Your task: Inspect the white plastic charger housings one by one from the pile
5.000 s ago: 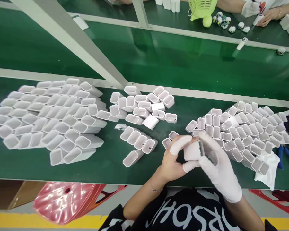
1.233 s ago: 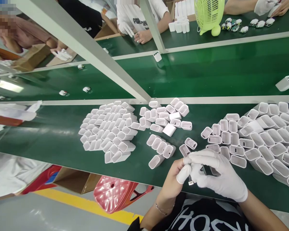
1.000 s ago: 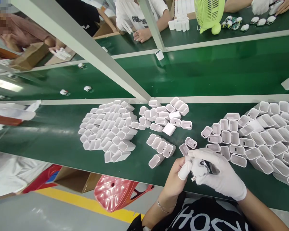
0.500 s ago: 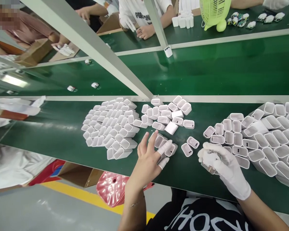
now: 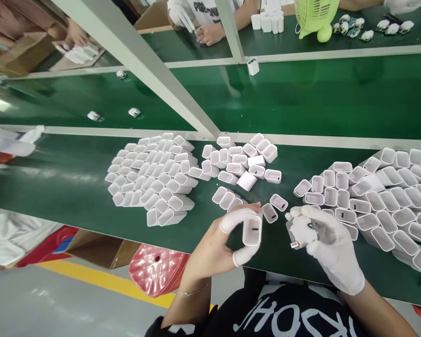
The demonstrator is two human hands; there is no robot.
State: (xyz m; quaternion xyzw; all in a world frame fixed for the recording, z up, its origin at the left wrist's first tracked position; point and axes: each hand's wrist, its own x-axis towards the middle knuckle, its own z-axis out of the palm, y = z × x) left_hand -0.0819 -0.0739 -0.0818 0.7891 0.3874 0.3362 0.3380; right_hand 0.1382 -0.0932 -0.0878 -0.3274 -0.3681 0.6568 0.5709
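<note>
My left hand [image 5: 219,248], with white covers on some fingers, grips a white plastic charger housing [image 5: 251,230] between thumb and fingers. Its open end faces me, showing a dark slot inside. My gloved right hand [image 5: 331,243] holds a white charger insert [image 5: 302,230] with a small metal contact at its lower edge; part of it is hidden by the fingers. Between the hands, two loose housings [image 5: 278,202] rest on the green table. Just beyond my left hand stands a short row of housings [image 5: 226,200].
Many upright housings crowd the table at left [image 5: 150,173] and right [image 5: 389,201], with a smaller cluster [image 5: 242,159] between. A slanted metal post [image 5: 143,70] crosses the view. Behind runs a green conveyor [image 5: 301,98]; co-workers sit across it. A red stool [image 5: 157,269] stands below.
My left hand has picked up a housing from the short row and brought it nearer me. My right hand's insert is turned so more of it shows. The view has shifted slightly.
</note>
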